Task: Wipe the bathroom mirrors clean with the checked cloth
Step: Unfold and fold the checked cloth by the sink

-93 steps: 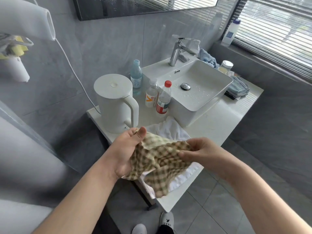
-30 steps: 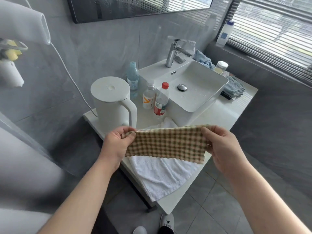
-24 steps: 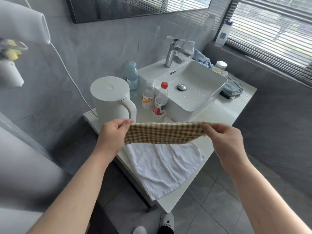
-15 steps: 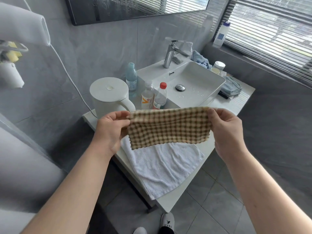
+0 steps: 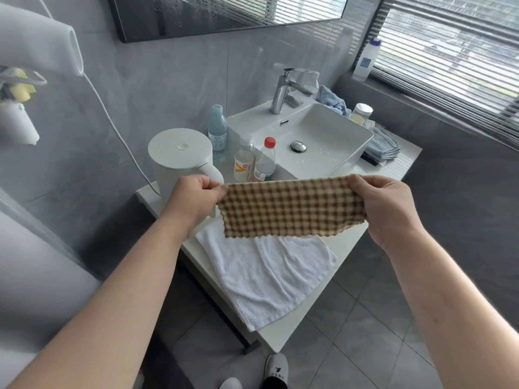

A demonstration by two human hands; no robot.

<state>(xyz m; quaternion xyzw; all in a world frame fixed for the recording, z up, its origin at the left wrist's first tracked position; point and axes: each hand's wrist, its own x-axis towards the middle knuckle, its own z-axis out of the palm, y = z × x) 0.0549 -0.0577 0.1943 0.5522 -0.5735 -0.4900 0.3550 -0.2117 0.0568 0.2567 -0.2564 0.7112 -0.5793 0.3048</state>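
the checked cloth (image 5: 292, 207) was held stretched in the air between the two hands, its long axis running left to right across the view and its lower edge hanging free above a white towel (image 5: 266, 273) that lay draped over the near corner of the counter (image 5: 283, 336); the left hand (image 5: 193, 202) was pinched on the cloth's left top corner with curled fingers, and the right hand (image 5: 384, 209) was clamped on the right edge, thumb on the near side, so the hands were kept well apart with the cloth taut between them; the mirror (image 5: 224, 15) was seen above and beyond the hands, on the wall behind the sink (image 5: 323, 138), only its lower edge in view, with what looked like drops or streaks on the glass; the coming move was judged to turn on lifting the cloth up and forward to that glass, the left hand seeming slightly nearer to the mirror's visible lower left corner; between the hands and the wall a white kettle (image 5: 179, 158), three bottles (image 5: 244, 161) and the tap (image 5: 280, 91) were standing, so the reach was judged to need height over them; open room was seen above these things, while a blurred white object (image 5: 39, 43) was hanging close on the left and a blind-covered window (image 5: 449, 60) closed off the right
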